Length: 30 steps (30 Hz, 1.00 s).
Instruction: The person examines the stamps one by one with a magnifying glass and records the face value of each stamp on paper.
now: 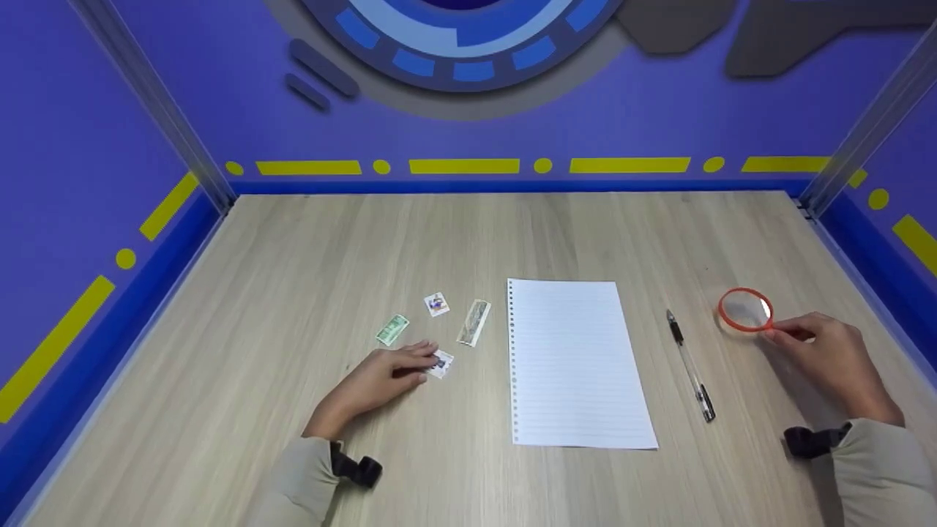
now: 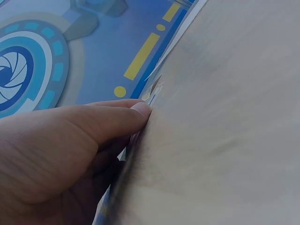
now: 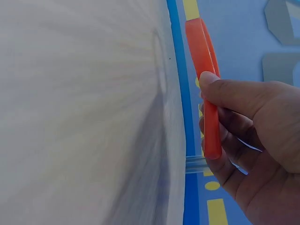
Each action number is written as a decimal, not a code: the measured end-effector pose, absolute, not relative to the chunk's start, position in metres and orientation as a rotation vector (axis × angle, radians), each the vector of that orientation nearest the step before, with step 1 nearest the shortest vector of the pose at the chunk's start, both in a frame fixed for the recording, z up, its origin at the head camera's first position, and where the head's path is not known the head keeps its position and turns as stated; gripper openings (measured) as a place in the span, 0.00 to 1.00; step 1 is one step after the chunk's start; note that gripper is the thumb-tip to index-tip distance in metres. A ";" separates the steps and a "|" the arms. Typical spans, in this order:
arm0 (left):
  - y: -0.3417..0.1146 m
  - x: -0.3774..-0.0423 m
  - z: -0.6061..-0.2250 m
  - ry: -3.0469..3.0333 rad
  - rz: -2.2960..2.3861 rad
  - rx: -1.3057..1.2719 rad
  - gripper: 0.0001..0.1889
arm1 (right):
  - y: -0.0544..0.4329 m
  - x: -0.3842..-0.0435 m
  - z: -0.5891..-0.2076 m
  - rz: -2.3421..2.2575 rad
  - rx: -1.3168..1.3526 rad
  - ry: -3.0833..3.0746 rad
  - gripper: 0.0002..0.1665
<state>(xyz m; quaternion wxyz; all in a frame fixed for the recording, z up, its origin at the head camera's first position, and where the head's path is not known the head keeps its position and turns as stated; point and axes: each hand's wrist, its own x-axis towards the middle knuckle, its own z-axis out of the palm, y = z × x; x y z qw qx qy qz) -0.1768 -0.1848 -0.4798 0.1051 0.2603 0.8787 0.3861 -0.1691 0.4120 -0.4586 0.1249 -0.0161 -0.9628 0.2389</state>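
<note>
R hand [image 1: 827, 355] pinches magnifier [image 1: 745, 309] rt of ruled sheet [image 1: 578, 366], best held steady & level, while L hand [image 1: 384, 377], loosely extended, shd press stamp [image 1: 442, 364] lt of sheet v. lightly.

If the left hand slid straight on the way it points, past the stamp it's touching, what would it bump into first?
Probably the long, narrow stamp, just beyond the small stamp the left hand touches, though its exact heading is hard to judge; it might slip past to the lined paper.
</note>
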 end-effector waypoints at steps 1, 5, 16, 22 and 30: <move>-0.185 -0.177 -0.480 2.588 1.141 0.765 0.18 | 0.413 -0.169 -0.460 0.695 -0.059 -2.821 0.15; -0.185 -0.176 -0.480 2.583 1.151 0.758 0.18 | 0.416 -0.170 -0.461 0.692 -0.076 -2.847 0.17; -0.185 -0.177 -0.481 2.583 1.176 0.781 0.17 | 0.422 -0.170 -0.464 0.677 -0.112 -2.921 0.19; -0.184 -0.176 -0.481 2.578 1.191 0.756 0.18 | 0.425 -0.171 -0.467 0.658 -0.096 -2.945 0.19; -0.184 -0.175 -0.480 2.574 1.217 0.733 0.16 | 0.425 -0.171 -0.465 0.697 -0.135 -3.001 0.22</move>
